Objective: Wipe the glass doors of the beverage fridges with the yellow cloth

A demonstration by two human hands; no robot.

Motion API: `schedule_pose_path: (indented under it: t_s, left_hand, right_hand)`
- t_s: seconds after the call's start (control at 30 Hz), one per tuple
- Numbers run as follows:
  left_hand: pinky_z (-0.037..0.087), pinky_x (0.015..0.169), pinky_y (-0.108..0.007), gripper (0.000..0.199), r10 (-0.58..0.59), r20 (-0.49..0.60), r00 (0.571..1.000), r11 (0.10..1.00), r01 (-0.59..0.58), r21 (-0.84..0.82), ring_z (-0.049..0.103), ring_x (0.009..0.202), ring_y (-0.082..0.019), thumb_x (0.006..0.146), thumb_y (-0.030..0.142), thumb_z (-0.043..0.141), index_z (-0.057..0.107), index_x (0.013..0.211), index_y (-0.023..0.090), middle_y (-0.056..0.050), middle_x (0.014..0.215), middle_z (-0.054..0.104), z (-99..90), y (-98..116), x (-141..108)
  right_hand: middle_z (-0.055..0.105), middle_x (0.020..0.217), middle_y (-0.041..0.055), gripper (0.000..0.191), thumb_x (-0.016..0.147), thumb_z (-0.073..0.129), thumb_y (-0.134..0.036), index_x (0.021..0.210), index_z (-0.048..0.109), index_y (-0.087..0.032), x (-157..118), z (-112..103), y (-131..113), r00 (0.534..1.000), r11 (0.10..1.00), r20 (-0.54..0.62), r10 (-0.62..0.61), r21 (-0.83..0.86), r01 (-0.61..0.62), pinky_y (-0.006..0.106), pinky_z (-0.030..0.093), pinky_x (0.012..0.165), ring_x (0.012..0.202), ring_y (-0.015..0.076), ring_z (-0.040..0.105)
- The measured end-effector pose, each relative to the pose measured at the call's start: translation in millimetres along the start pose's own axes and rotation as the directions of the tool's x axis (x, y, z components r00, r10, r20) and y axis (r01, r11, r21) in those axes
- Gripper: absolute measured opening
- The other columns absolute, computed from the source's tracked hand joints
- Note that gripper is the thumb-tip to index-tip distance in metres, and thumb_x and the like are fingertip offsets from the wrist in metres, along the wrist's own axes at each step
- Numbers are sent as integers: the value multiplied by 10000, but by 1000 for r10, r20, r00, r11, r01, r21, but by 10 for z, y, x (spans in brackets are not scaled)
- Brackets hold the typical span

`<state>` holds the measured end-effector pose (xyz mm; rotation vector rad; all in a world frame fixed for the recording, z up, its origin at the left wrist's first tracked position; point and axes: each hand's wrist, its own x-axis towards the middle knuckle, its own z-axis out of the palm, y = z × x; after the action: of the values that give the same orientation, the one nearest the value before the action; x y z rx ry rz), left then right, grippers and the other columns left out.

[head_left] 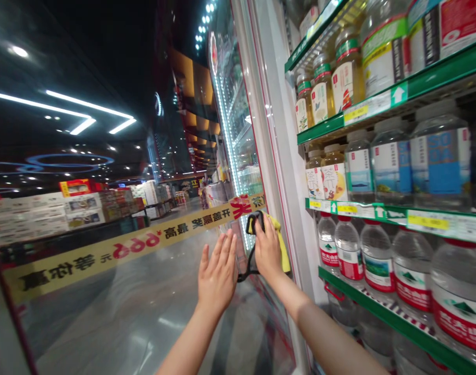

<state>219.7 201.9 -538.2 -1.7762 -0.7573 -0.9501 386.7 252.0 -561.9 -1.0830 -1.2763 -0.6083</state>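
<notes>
A glass door (144, 297) with a yellow printed strip (140, 242) across it stands in front of me. My left hand (217, 271) lies against the glass below the strip, its fingers stretched out and holding nothing. To its right, my right hand (267, 247) grips a yellow cloth (284, 250) near the door's edge. A black looped object (250, 271), perhaps the door handle or a strap, shows beside and behind the right fingers; its exact nature cannot be made out.
Shelves with green price rails (378, 208) hold several water bottles (378, 258) and tea bottles (324, 94) close on the right. A white door frame (277, 130) stands between glass and shelves. Stacked boxes (82, 205) show beyond the glass.
</notes>
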Motion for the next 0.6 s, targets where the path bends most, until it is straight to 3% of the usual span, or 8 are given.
schedule_pose_path:
  t_s: [0.13, 0.3, 0.4, 0.5, 0.6]
  left_hand:
    - [-59, 1304, -405, 725, -31, 13, 999, 999, 31, 28, 215, 1551, -177, 998, 167, 412, 68, 1634, 221, -57, 1626, 336, -38, -15, 46]
    - [-54, 1303, -403, 680, -54, 15, 998, 998, 54, 12, 222, 1552, -178, 1023, 244, 397, 99, 1634, 220, -57, 1613, 370, -123, -87, -161]
    - [-43, 1302, -387, 681, -69, 16, 997, 998, 69, 14, 258, 1543, -177, 1029, 281, 412, 103, 1633, 223, -62, 1608, 378, -173, -133, -220]
    - [-56, 1299, -415, 703, -91, 27, 996, 995, 90, 33, 269, 1542, -198, 1024, 276, 428, 81, 1632, 217, -70, 1620, 354, -227, -169, -157]
    - [-89, 1291, -437, 701, -116, 18, 993, 991, 115, 67, 249, 1550, -208, 1028, 270, 421, 73, 1633, 204, -80, 1632, 330, -296, -222, -72]
  right_hand:
    - [354, 1656, 97, 501, 1018, 417, -219, 1510, 495, -275, 268, -69, -193, 998, 1000, 59, 8, -14, -7, 534, 375, 1184, 1545, 279, 293]
    - [416, 1627, 60, 528, 998, 429, -154, 1488, 513, -330, -108, -116, -13, 974, 982, 130, -187, 6, 188, 519, 367, 1185, 1534, 242, 323]
    - [454, 1601, 83, 527, 997, 413, -148, 1489, 518, -307, -33, -71, 47, 994, 994, 41, -104, 18, 104, 499, 389, 1166, 1523, 245, 344]
    - [430, 1616, 83, 507, 1020, 399, -208, 1509, 492, -309, 258, -15, -160, 999, 999, -46, 25, 29, -24, 518, 364, 1177, 1533, 257, 318]
    - [405, 1634, 50, 497, 1022, 423, -220, 1494, 501, -352, 323, -25, -424, 998, 998, 1, -60, 21, 60, 539, 321, 1194, 1537, 253, 308]
